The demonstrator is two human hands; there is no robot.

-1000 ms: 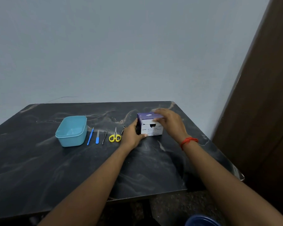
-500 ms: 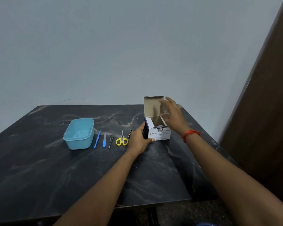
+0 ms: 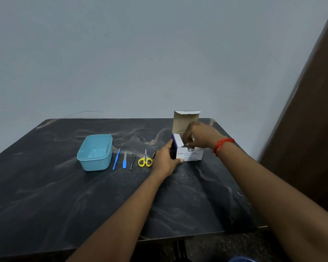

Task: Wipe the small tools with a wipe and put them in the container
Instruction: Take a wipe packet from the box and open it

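A white and purple alcohol swab box [image 3: 190, 155] stands on the dark table with its lid flap up. My left hand [image 3: 166, 159] grips the box's left side. My right hand [image 3: 199, 136] reaches down into the open top; whether its fingers hold a swab is hidden. Left of the box lie a small nail clipper [image 3: 155, 151], yellow-handled scissors [image 3: 145, 160], tweezers [image 3: 133, 160], a blue-handled file [image 3: 124, 160] and a blue stick tool [image 3: 116, 159]. An empty light blue container [image 3: 95, 153] sits at the row's left end.
The dark marbled table [image 3: 65, 195] ends at the wall behind and at a near edge low in view. A brown door or cabinet [image 3: 314, 129] stands to the right. Something blue [image 3: 240, 259] shows below the table's front edge.
The box lid went from closed to fully raised. My right hand let go of the flap and dipped into the box opening. My left hand stayed on the box's side.
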